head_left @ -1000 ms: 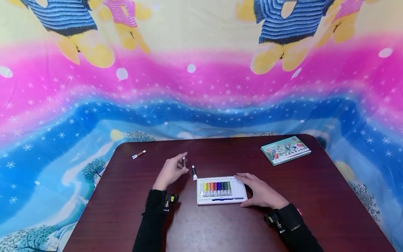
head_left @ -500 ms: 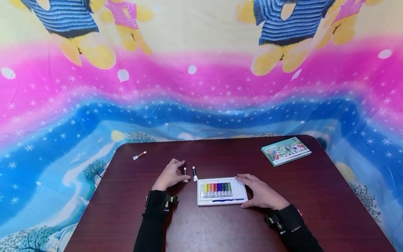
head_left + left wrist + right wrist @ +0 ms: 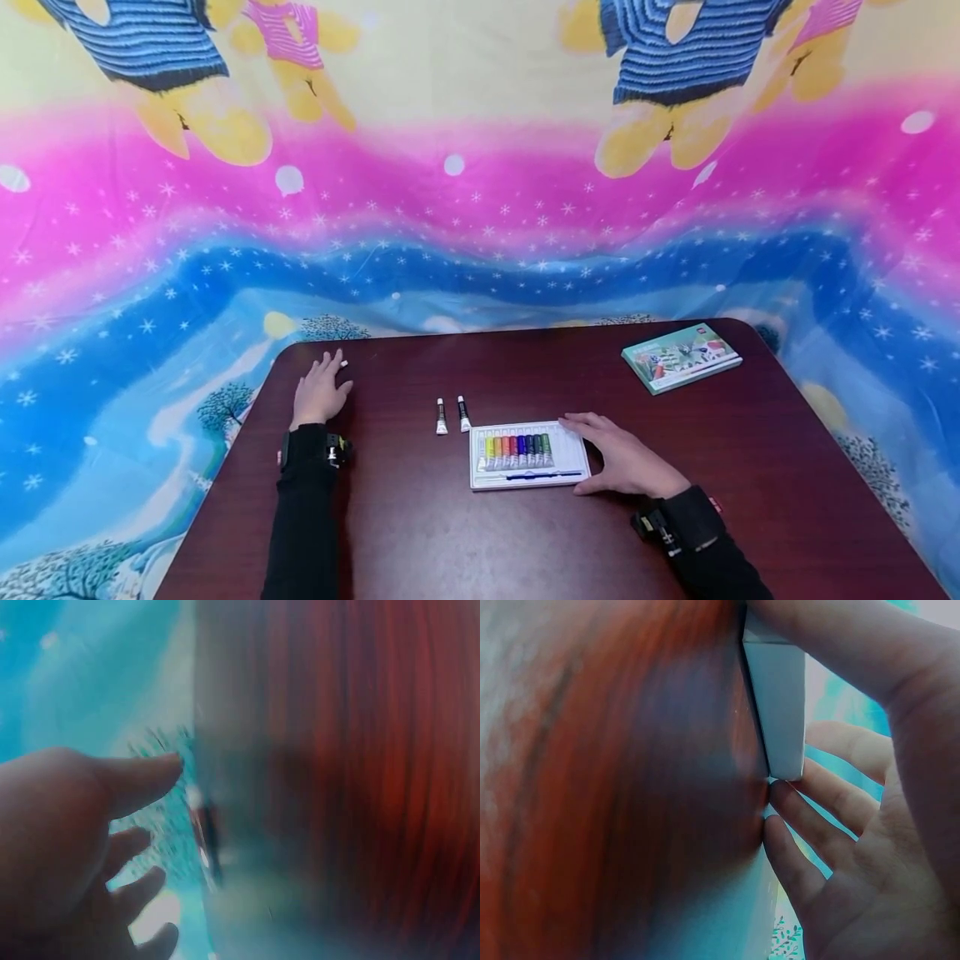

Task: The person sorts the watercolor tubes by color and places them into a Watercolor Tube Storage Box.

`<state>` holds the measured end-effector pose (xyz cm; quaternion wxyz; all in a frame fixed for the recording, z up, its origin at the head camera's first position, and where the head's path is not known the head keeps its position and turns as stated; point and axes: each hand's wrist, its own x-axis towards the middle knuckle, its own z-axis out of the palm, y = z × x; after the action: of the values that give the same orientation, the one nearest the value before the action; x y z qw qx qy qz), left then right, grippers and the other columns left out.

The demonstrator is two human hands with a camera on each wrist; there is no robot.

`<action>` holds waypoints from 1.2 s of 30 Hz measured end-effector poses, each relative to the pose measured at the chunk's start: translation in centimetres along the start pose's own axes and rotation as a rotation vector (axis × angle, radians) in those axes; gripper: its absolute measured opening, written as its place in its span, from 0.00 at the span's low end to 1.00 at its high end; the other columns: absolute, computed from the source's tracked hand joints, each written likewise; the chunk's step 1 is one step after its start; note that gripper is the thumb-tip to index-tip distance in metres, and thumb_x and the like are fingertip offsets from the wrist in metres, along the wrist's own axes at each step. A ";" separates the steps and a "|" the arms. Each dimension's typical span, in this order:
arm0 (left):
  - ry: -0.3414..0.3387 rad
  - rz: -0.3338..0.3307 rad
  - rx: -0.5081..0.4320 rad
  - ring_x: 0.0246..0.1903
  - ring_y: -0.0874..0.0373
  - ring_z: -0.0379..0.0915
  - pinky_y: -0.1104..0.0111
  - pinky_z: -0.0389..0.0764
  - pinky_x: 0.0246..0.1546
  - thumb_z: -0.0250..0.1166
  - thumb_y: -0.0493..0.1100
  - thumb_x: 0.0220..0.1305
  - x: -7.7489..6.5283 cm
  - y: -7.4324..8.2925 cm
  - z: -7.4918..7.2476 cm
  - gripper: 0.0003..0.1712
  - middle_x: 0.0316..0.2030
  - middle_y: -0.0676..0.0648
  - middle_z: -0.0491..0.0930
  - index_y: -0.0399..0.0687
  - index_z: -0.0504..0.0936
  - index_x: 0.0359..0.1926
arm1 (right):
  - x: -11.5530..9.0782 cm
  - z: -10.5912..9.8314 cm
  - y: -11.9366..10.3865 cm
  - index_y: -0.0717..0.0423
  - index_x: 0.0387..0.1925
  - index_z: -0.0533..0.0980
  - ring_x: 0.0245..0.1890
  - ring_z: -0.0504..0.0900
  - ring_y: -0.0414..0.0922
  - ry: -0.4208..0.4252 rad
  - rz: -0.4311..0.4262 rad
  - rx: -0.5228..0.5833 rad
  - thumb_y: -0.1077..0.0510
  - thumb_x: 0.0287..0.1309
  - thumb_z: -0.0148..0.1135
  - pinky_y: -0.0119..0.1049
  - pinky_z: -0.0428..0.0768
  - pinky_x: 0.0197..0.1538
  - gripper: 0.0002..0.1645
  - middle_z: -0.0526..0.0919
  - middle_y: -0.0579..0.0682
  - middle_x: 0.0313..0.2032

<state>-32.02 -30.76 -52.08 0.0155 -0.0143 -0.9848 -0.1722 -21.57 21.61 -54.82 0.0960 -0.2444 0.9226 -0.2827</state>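
My left hand (image 3: 321, 392) is at the far left of the table, fingers spread, over a brown paint tube (image 3: 344, 364); only its white end shows in the head view. In the left wrist view the tube (image 3: 202, 836) lies just beyond the thumb and fingers, apart from them. My right hand (image 3: 626, 458) holds the right end of a white paint tray (image 3: 572, 450), thumb at the near corner and fingers at the far one. A row of coloured paint tubes (image 3: 517, 451) and a blue paintbrush (image 3: 543, 476) lie in the tray.
Two more paint tubes, one brownish (image 3: 441, 417) and one black (image 3: 463, 414), lie beside the tray's far left corner. A green illustrated box (image 3: 681, 358) lies at the back right of the dark wooden table (image 3: 450, 542). A printed cloth (image 3: 480, 208) hangs behind.
My left hand has set down the brownish tube beside the black one, let go, and moved left to the brown tube. The right hand has stayed at the tray.
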 end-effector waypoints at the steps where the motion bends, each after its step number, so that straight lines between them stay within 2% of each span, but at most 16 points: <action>1: -0.043 -0.004 0.023 0.75 0.26 0.49 0.33 0.55 0.73 0.57 0.41 0.77 -0.2 -0.4 -0.2 0.37 0.77 0.24 0.52 0.32 0.55 0.79 | 0.0 0.0 0.0 0.47 0.79 0.63 0.72 0.68 0.55 -0.003 0.001 -0.001 0.39 0.45 0.84 0.57 0.78 0.64 0.63 0.66 0.53 0.75; 4: -0.118 -0.018 0.082 0.74 0.27 0.53 0.34 0.59 0.71 0.56 0.41 0.77 -0.7 -1.2 -0.6 0.35 0.76 0.25 0.54 0.32 0.58 0.78 | 0.1 0.1 -0.1 0.46 0.79 0.62 0.72 0.68 0.55 -0.010 0.002 0.005 0.38 0.45 0.83 0.57 0.78 0.64 0.63 0.66 0.53 0.75; 6: -0.106 -0.014 0.117 0.71 0.27 0.60 0.35 0.66 0.68 0.58 0.41 0.76 -1.0 -1.3 -0.6 0.34 0.74 0.26 0.59 0.31 0.61 0.76 | 0.2 0.2 -0.1 0.45 0.79 0.62 0.72 0.68 0.55 -0.011 0.001 0.005 0.37 0.45 0.83 0.56 0.78 0.64 0.63 0.66 0.53 0.75; 9: -0.019 -0.007 0.144 0.63 0.28 0.70 0.38 0.75 0.60 0.62 0.39 0.74 -1.4 -1.3 -0.4 0.29 0.67 0.26 0.70 0.33 0.71 0.71 | 0.3 0.1 -0.2 0.45 0.79 0.62 0.71 0.68 0.54 -0.009 -0.002 0.000 0.37 0.45 0.83 0.56 0.78 0.64 0.63 0.66 0.52 0.75; 12: 0.103 0.012 0.131 0.49 0.30 0.79 0.39 0.81 0.49 0.66 0.35 0.69 -1.5 -0.8 0.2 0.18 0.54 0.30 0.80 0.35 0.82 0.58 | 0.3 0.0 -0.2 0.45 0.79 0.63 0.71 0.68 0.54 -0.004 -0.002 -0.002 0.37 0.44 0.83 0.56 0.78 0.64 0.63 0.66 0.52 0.75; 15: 0.207 0.056 0.126 0.35 0.34 0.81 0.41 0.83 0.37 0.69 0.30 0.63 -1.4 0.3 0.6 0.05 0.39 0.35 0.85 0.37 0.85 0.41 | 0.2 -0.1 -0.1 0.45 0.79 0.63 0.71 0.69 0.54 -0.001 0.005 -0.003 0.38 0.44 0.84 0.55 0.78 0.64 0.63 0.66 0.52 0.75; 17: 0.234 0.083 0.131 0.30 0.36 0.80 0.43 0.82 0.32 0.69 0.28 0.61 -1.4 1.1 0.9 0.04 0.33 0.36 0.85 0.37 0.83 0.35 | 0.1 -0.1 -0.1 0.45 0.79 0.63 0.71 0.69 0.53 -0.001 0.011 -0.005 0.38 0.44 0.84 0.55 0.78 0.64 0.63 0.66 0.52 0.75; 20: 0.221 0.110 0.123 0.28 0.37 0.80 0.44 0.82 0.32 0.68 0.26 0.60 -1.6 2.5 1.2 0.06 0.31 0.36 0.84 0.36 0.80 0.36 | 0.1 -0.1 0.0 0.46 0.79 0.63 0.71 0.69 0.54 -0.004 0.013 -0.006 0.38 0.44 0.84 0.55 0.78 0.63 0.63 0.66 0.53 0.75; 23: 0.196 0.129 0.052 0.33 0.38 0.82 0.45 0.84 0.38 0.67 0.28 0.64 -2.1 4.1 1.5 0.08 0.34 0.34 0.85 0.33 0.82 0.45 | 0.1 0.0 0.0 0.46 0.79 0.63 0.71 0.68 0.54 -0.006 0.006 -0.005 0.38 0.45 0.84 0.56 0.78 0.64 0.63 0.66 0.53 0.75; 26: 0.211 0.156 -0.067 0.37 0.42 0.84 0.47 0.84 0.43 0.67 0.30 0.67 -2.8 6.0 1.1 0.17 0.37 0.36 0.86 0.35 0.83 0.57 | 0.1 0.1 0.0 0.45 0.79 0.62 0.71 0.68 0.54 -0.011 0.001 0.000 0.37 0.45 0.83 0.56 0.78 0.64 0.63 0.65 0.53 0.75; 29: 0.226 0.188 -0.243 0.38 0.47 0.86 0.51 0.85 0.43 0.67 0.32 0.68 -3.7 8.2 -0.1 0.24 0.39 0.39 0.85 0.42 0.81 0.64 | 0.1 0.3 0.0 0.45 0.79 0.62 0.71 0.68 0.53 -0.013 -0.003 0.002 0.37 0.45 0.83 0.55 0.78 0.64 0.63 0.65 0.52 0.75; 31: 0.200 0.206 -0.446 0.39 0.48 0.87 0.54 0.87 0.42 0.66 0.32 0.69 -4.4 9.8 -1.2 0.26 0.42 0.40 0.84 0.47 0.79 0.67 | 0.1 0.3 0.1 0.45 0.79 0.62 0.71 0.68 0.53 -0.010 -0.001 0.001 0.37 0.45 0.83 0.55 0.78 0.64 0.63 0.65 0.52 0.75; 34: 0.114 0.239 -0.816 0.41 0.45 0.87 0.59 0.90 0.42 0.63 0.31 0.73 -5.5 12.5 -2.7 0.28 0.47 0.39 0.80 0.50 0.75 0.71 | 0.0 0.2 0.2 0.45 0.79 0.62 0.71 0.68 0.53 -0.003 0.004 -0.003 0.37 0.45 0.83 0.55 0.78 0.64 0.63 0.65 0.52 0.75; 36: 0.056 0.259 -1.030 0.42 0.43 0.88 0.60 0.89 0.44 0.62 0.30 0.73 -6.4 14.2 -3.5 0.30 0.49 0.37 0.77 0.50 0.72 0.73 | 0.0 0.1 0.2 0.45 0.79 0.62 0.71 0.68 0.53 -0.003 0.009 -0.005 0.37 0.45 0.83 0.55 0.78 0.64 0.63 0.65 0.52 0.75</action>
<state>-25.06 -18.72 -44.21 0.0537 -0.1369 -0.7620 -0.6307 -21.64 21.69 -55.06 0.0981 -0.2411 0.9241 -0.2797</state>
